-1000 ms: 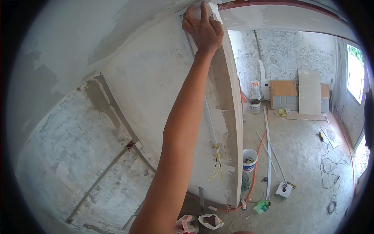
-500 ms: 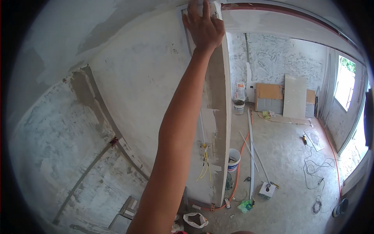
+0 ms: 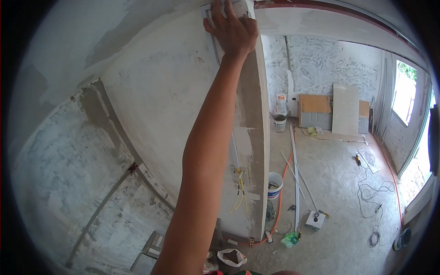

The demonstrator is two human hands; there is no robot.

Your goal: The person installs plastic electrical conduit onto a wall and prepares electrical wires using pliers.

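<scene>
My left hand (image 3: 232, 31) is raised high at the top of the view, its back toward me and its fingers spread. It lies against the upper end of a plastered wall edge (image 3: 252, 101), just below the ceiling. Beside and partly under the fingers, a narrow pale strip (image 3: 214, 48) runs down the wall face; my forearm covers part of its line. Lower on the same wall, yellow wires (image 3: 240, 192) hang out of a small opening. My right hand is out of view.
Beyond the wall edge stand a white bucket (image 3: 275, 185) and a small white box (image 3: 315, 220). Long metal profiles (image 3: 296, 183), an orange hose (image 3: 285, 183) and a tangled cable (image 3: 366, 197) lie on the floor. Boards (image 3: 345, 110) lean at the back. An open sack (image 3: 231, 257) sits below.
The view has shifted slightly, so the wall and room sit a little further left and higher. My left hand stays at the wall's top, its fingers spread wider.
</scene>
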